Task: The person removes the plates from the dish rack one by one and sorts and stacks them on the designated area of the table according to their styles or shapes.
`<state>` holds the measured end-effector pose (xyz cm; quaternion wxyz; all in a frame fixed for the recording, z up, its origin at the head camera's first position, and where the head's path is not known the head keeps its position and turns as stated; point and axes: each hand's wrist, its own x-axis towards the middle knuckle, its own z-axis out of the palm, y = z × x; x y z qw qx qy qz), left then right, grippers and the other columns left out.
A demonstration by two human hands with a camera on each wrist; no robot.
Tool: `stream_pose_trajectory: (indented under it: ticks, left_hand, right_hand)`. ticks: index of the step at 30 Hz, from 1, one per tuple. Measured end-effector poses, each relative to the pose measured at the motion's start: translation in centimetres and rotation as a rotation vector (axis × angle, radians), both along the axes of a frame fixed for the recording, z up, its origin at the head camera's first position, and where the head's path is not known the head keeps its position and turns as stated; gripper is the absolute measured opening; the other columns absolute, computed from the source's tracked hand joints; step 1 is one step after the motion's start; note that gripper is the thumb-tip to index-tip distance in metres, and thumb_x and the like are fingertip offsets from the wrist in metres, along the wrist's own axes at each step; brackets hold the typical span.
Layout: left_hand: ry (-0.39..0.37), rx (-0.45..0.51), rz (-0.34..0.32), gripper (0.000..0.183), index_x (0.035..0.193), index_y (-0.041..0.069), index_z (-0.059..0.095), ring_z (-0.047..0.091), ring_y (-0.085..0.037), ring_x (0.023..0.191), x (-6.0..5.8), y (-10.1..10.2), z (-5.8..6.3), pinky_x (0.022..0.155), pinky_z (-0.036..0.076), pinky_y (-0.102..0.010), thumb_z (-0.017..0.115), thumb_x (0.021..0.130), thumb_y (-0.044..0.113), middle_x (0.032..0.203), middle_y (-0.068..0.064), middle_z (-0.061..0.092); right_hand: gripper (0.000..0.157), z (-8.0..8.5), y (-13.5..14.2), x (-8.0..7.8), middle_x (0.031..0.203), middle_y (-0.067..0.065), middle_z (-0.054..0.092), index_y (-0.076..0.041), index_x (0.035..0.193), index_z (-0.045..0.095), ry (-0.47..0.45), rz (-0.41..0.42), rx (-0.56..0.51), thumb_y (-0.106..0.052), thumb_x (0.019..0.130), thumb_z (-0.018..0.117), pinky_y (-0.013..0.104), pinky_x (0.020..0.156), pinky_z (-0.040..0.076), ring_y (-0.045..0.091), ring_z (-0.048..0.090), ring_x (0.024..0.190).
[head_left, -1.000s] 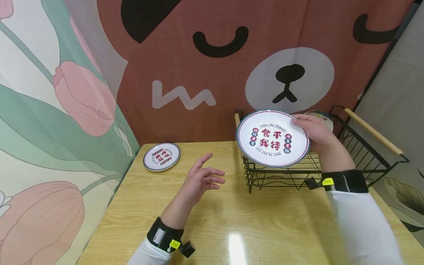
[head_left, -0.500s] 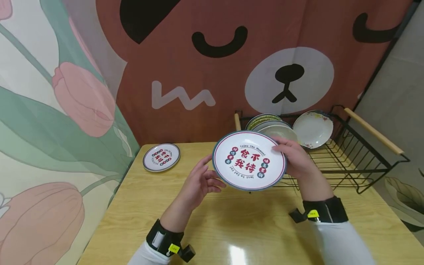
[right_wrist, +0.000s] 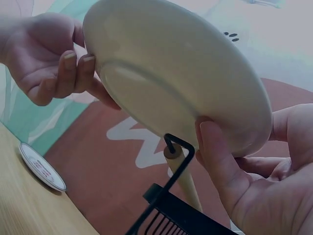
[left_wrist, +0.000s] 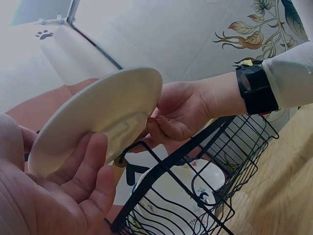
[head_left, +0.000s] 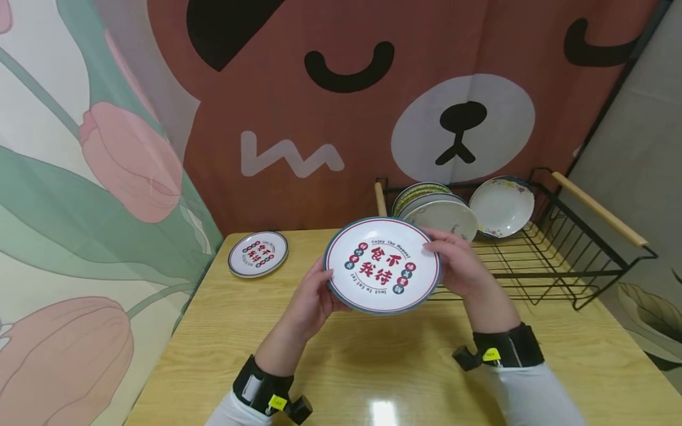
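Both hands hold a round white plate (head_left: 382,296) with a blue rim and red and blue Chinese lettering, raised in front of the dish rack and tilted toward the head camera. My left hand (head_left: 310,300) grips its left edge, thumb on top and fingers beneath. At the right edge my right hand (head_left: 462,265) pinches the rim. In the left wrist view the plain underside of the plate (left_wrist: 105,105) shows, with fingers (left_wrist: 93,156) against it. A matching plate (head_left: 258,254) lies face up on the table at the left.
A black wire dish rack (head_left: 554,275) with wooden handles stands at the back right. Several plates lean at its left; a cream plate (head_left: 444,218) is foremost there. A flowered dish (head_left: 502,207) leans farther right. A printed curtain (head_left: 288,201) hangs behind the wooden table (head_left: 213,355).
My right hand has brought the plate left and down, away from over the rack. My left hand has taken hold of the plate's left edge. The plates in the rack have come into view.
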<state>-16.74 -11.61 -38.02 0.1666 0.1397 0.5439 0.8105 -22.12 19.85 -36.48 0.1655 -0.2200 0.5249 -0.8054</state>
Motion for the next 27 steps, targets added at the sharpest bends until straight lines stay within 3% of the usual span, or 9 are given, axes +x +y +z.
stream_pose_trajectory:
  ticks: [11,17,22,27]
  left_hand:
    - [-0.022,0.010,0.021,0.062,0.164,0.018,0.023,0.077,-0.013,0.084,0.2,-0.2,0.2,0.071,0.063,-0.032,0.031,0.102,0.013,0.119,0.001,0.074]
    - [-0.008,0.026,0.043,0.063,0.163,0.015,0.024,0.077,-0.015,0.094,0.2,-0.8,0.4,0.076,0.064,-0.037,0.031,0.101,0.010,0.129,-0.004,0.069]
    - [0.017,0.043,0.069,0.064,0.162,0.015,0.024,0.077,-0.016,0.095,-0.2,-1.5,0.5,0.078,0.064,-0.039,0.030,0.099,0.008,0.127,-0.003,0.070]
    - [0.029,0.062,0.104,0.065,0.163,0.017,0.022,0.077,-0.015,0.093,-0.9,-2.5,0.6,0.077,0.064,-0.039,0.029,0.099,0.009,0.126,-0.003,0.070]
  right_hand:
    - [0.045,-0.3,-0.2,0.1,0.120,0.012,0.076,0.000,0.153,0.045,0.023,0.101,-0.104,-0.006,0.111,0.030,0.028,0.076,0.063,0.018,0.079,0.092]
    - [0.046,-0.1,-0.6,0.4,0.119,0.011,0.075,0.002,0.152,0.045,0.043,0.170,-0.155,-0.006,0.111,0.027,0.028,0.075,0.063,0.016,0.077,0.088]
    - [0.045,0.1,-1.4,1.0,0.116,0.007,0.075,0.000,0.151,0.048,0.022,0.139,-0.145,-0.009,0.111,0.028,0.032,0.077,0.063,0.016,0.076,0.088]
    - [0.051,0.9,-2.6,2.1,0.132,0.007,0.067,0.000,0.160,0.030,-0.015,0.096,-0.134,-0.014,0.110,0.034,0.035,0.082,0.063,0.018,0.074,0.099]
